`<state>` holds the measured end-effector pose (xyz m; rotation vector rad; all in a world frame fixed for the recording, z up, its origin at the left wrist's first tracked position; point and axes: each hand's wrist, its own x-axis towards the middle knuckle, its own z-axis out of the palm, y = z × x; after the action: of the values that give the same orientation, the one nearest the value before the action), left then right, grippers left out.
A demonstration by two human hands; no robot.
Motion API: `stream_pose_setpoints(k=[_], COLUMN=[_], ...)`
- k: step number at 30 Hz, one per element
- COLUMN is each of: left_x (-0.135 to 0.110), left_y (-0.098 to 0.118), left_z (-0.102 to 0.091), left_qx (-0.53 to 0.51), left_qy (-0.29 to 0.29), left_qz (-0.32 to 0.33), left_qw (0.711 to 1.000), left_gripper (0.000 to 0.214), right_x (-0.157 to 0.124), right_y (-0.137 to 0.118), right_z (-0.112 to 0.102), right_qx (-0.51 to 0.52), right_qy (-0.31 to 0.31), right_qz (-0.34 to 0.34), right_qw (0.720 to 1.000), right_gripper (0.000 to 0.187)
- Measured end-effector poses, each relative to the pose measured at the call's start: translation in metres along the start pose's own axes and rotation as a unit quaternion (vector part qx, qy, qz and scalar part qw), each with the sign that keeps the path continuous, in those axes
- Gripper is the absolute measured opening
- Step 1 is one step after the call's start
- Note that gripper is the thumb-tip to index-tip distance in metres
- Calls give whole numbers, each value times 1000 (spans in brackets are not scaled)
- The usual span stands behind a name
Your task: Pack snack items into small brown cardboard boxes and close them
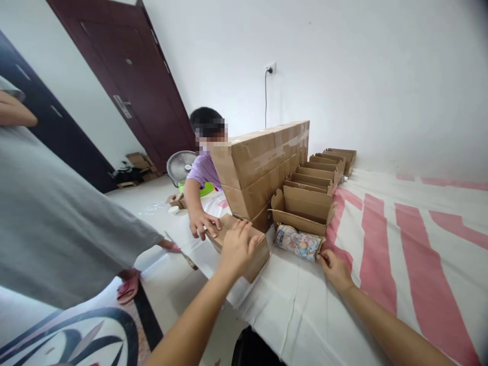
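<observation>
My left hand (237, 249) lies with its fingers stretched out on top of a closed cardboard box (256, 260) at the table's left edge. Another person's hand (204, 223) touches the same box from the far side. With thumb and fingers, my right hand (335, 267) pinches the right end of a printed plastic packet (298, 242). The packet lies on the cloth, just in front of an open cardboard box (305, 206).
Taped boxes form a stacked wall (267, 157) behind the closed box. Several open boxes (320, 170) run in a row toward the white wall. A striped cloth (385, 244) covers the table. One person leans in beyond the stack; another in a grey dress (68, 218) stands left. A fan (182, 165) is behind.
</observation>
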<state>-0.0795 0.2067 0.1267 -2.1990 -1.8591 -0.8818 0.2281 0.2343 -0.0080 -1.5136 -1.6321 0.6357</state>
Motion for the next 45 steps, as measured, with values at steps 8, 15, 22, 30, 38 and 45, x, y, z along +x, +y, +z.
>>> stream_pose_setpoints(k=[8, 15, 22, 30, 38, 45], left_x=[-1, -31, -74, -103, -113, -89], left_y=[-37, 22, 108, 145, 155, 128], left_z=[-6, -12, -22, -23, -25, -25], left_qx=[123, 136, 143, 65, 46, -1], left_qy=[-177, -212, -228, -224, -227, -217], left_qz=[-43, -40, 8, 109, 146, 188], left_qw=[975, 967, 963, 966, 962, 958], left_gripper=[70, 76, 77, 70, 74, 48], right_x=[3, -2, -86, -156, -95, -43], right_y=[-1, -4, -26, -26, -2, -7], right_z=[-1, -12, -30, -66, -74, -36], right_qx=[62, 162, 214, 240, -22, -57], right_qy=[30, 23, -4, -10, 8, -23], right_qz=[43, 117, 156, 161, 53, -11], right_qw=[997, 979, 964, 957, 998, 998], right_gripper=[34, 42, 46, 39, 30, 36])
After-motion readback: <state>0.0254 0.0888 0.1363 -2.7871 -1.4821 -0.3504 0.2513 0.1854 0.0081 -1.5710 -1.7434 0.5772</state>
